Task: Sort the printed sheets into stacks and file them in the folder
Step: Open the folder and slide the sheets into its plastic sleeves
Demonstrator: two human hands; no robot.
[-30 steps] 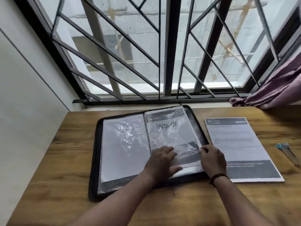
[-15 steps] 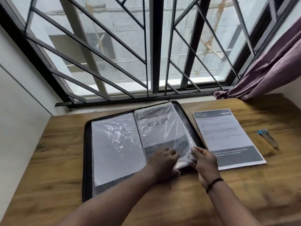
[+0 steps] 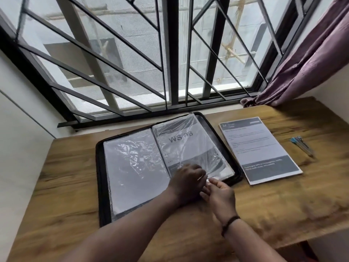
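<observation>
Your black zip folder (image 3: pixel 99 167) lies open on the wooden table (image 3: pixel 62 186) below the barred window (image 3: pixel 170 53), with 2 clear plastic sleeves showing. The left sleeve (image 3: pixel 132 171) holds a pale sheet; the right sleeve (image 3: pixel 188 148) holds a printed sheet whose heading starts with "WS", the rest lost in glare. Your left hand (image 3: pixel 186 184) rests on the near edge of the right sleeve, its fingers lying bent on the plastic; you cannot tell whether they pinch it. Your right hand (image 3: pixel 220 197) sits just beside it at the folder's near rim, palm turned inward, fingers loosely spread and pointing at the sleeve's bottom edge, gripping nothing that shows. A stack of printed sheets (image 3: pixel 258 148), its top page numbered 34, lies right of the folder. Pens (image 3: pixel 302 146) lie further right, and a purple curtain (image 3: pixel 311 59) hangs at the far right corner.
</observation>
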